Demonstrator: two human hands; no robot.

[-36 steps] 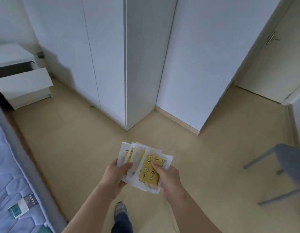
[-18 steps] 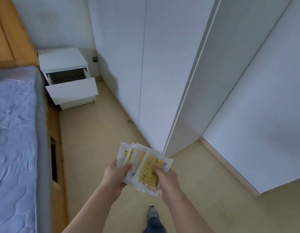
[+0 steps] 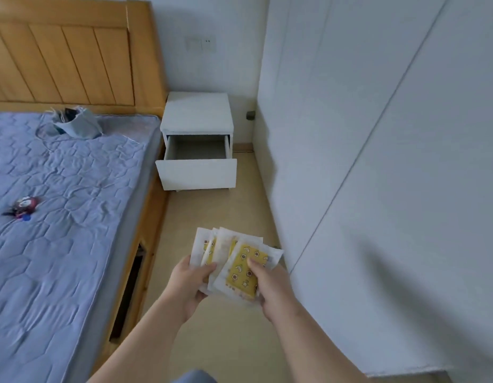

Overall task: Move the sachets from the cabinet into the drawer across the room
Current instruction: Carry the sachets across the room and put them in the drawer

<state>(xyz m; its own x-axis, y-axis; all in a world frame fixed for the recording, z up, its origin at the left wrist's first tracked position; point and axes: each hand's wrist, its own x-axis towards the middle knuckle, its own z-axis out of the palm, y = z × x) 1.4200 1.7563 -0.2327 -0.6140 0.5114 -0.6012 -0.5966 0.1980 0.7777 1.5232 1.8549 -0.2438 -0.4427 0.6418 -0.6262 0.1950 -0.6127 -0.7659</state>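
Both hands clamped on a fanned stack of white-edged yellow patterned sachets (image 3: pixel 241 265): left hand (image 3: pixel 188 283) on its left side, right hand (image 3: pixel 270 286) w/ thumb on top. White bedside drawer (image 3: pixel 197 172) stands open ahead, well apart, beside the wooden bed w/ blue quilted mattress (image 3: pixel 60 205).

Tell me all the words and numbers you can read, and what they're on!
No words or numbers can be read here.
On the sachets: only a yellow pattern of moons and stars; any small print is too blurred to read.
On the wall plate: no marking that can be read.
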